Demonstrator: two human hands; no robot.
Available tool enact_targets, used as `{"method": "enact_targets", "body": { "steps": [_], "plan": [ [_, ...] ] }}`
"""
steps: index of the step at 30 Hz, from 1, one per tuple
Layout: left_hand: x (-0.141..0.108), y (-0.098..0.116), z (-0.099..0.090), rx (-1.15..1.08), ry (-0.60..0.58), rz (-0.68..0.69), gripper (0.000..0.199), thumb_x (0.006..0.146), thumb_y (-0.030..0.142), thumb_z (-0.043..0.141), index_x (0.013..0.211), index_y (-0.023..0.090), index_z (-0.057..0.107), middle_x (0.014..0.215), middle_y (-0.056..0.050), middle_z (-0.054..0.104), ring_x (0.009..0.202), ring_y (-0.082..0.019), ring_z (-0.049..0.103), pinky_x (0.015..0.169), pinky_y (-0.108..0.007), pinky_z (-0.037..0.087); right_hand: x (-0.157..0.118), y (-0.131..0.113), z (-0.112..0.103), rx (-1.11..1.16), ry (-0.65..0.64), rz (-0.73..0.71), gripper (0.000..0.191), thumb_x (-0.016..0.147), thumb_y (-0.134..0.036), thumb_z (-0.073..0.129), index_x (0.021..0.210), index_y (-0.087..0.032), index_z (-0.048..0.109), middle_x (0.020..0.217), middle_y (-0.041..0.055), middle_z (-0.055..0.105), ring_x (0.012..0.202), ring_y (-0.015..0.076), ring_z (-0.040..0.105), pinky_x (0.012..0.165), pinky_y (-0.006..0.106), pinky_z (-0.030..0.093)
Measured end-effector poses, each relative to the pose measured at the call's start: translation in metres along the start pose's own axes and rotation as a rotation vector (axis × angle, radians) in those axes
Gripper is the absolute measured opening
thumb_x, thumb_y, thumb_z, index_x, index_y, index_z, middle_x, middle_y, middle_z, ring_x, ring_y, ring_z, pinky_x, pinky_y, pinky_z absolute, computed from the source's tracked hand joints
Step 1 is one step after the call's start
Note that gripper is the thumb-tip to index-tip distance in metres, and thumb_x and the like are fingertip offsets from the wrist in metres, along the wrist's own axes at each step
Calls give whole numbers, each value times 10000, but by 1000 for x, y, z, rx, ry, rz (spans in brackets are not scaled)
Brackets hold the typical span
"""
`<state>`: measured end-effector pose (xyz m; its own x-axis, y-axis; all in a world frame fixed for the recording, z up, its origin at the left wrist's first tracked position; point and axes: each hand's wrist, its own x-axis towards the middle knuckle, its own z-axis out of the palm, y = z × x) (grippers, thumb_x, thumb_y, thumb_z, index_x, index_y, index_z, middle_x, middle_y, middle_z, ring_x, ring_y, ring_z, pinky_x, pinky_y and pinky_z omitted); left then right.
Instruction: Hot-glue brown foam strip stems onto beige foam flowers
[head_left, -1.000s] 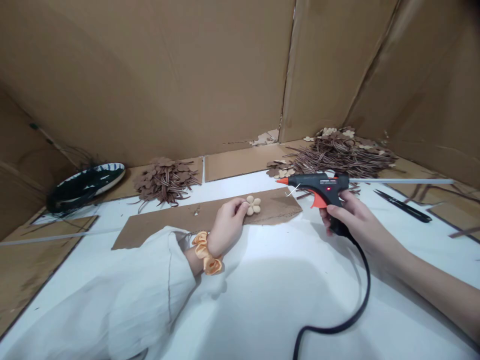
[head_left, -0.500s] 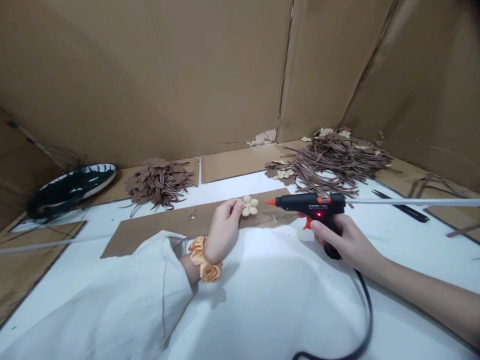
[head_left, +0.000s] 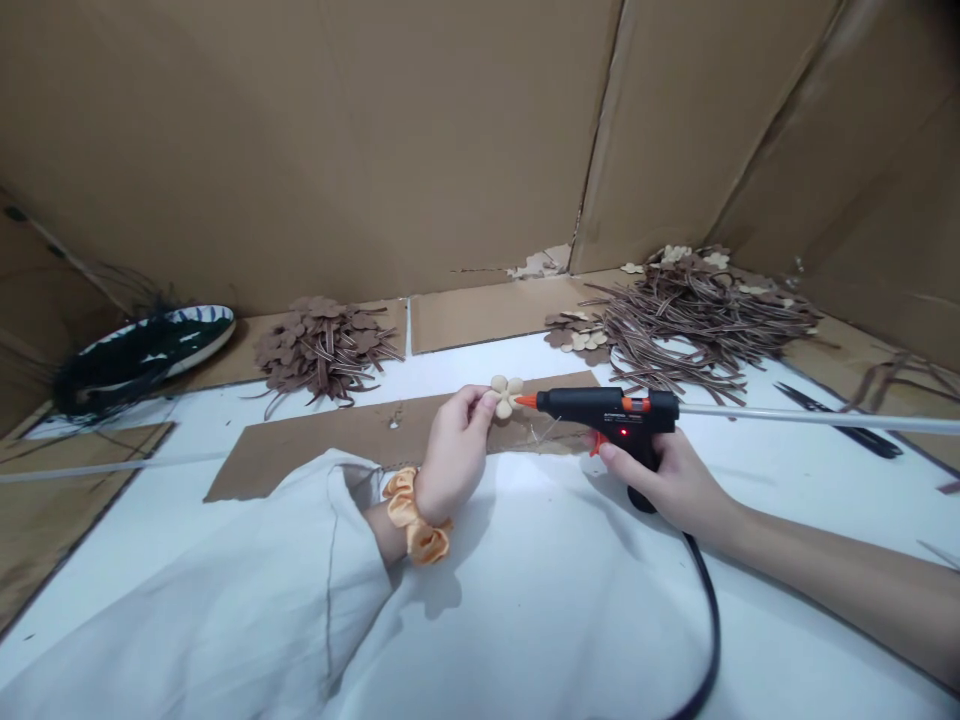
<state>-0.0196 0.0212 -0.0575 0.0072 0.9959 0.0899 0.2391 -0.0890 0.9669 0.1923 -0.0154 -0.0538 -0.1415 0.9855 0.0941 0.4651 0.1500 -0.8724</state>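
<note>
The left hand (head_left: 459, 442) pinches the flower (head_left: 506, 395); the right hand (head_left: 675, 485) grips the glue gun (head_left: 585, 405), nozzle (head_left: 529, 401) pointing left at the flower.

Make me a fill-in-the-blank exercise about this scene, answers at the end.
The left hand pinches a pale piece shaped like a ____.
The right hand grips a glue gun whose nozzle is ____.
The small light on the glue gun glows ____.
The hand nearer the scrunchie is the ____ one.
Missing words: flower; orange; red; left.

Cream flower (head_left: 506, 385), black-and-orange glue gun (head_left: 581, 405), peach scrunchie (head_left: 417, 516)
</note>
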Motion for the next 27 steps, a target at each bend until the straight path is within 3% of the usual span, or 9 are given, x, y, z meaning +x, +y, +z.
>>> {"method": "enact_targets", "body": {
  "steps": [15, 21, 27],
  "plan": [
    [-3, 3, 1, 6, -30, -39, 216, 847, 319, 479, 742, 155, 570, 645, -1, 551, 573, -123, 432, 569, -242, 347, -2, 1, 0, -67, -27, 26, 282, 790, -421, 546, 765, -151, 621, 636, 17, 582, 561, 149, 520, 482, 247, 409],
    [-2, 2, 2, -19, -39, -34, 220, 821, 341, 502, 731, 157, 584, 667, -12, 577, 598, -134, 467, 596, -248, 358, -2, 0, 0, -69, -21, 17, 256, 793, -394, 547, 768, -154, 633, 662, 30, 614, 618, 171, 566, 557, 261, 465],
    [-3, 3, 1, -17, -47, -26, 227, 840, 323, 492, 718, 153, 580, 643, -12, 575, 585, -129, 480, 581, -244, 373, -3, -1, -1, -59, -18, 24, 254, 794, -390, 542, 758, -152, 622, 641, 25, 592, 596, 162, 543, 541, 259, 455]
  ]
}}
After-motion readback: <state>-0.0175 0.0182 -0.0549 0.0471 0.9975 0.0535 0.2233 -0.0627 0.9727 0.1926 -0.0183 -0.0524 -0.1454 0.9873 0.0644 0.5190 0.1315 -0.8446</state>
